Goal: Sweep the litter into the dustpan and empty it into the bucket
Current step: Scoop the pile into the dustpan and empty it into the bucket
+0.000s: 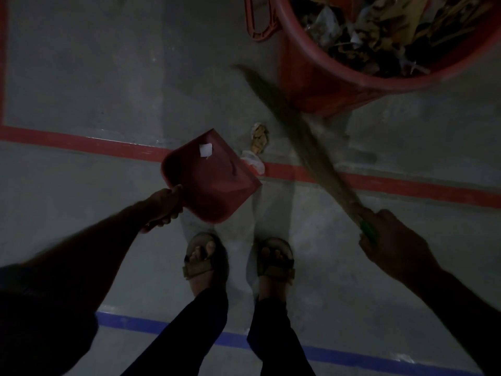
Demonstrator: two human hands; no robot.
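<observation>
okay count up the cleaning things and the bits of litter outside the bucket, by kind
Dustpan: 1
Broom: 1
Bucket: 1
Litter on the floor: 2
Paper scrap in the dustpan: 1
Total: 6

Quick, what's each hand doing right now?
Left hand: grips the red dustpan.
Right hand: grips the broom by its handle.

Dim lighting, whole scene underexposed. Grey concrete floor [81, 77], smooth, with faint scuffs and pale smears. Red painted line [81, 143] runs across mid-frame, turning a corner at the left edge and continuing up. Blue painted line [135, 325] crosses lower down, roughly parallel. No walls or furniture in view.
</observation>
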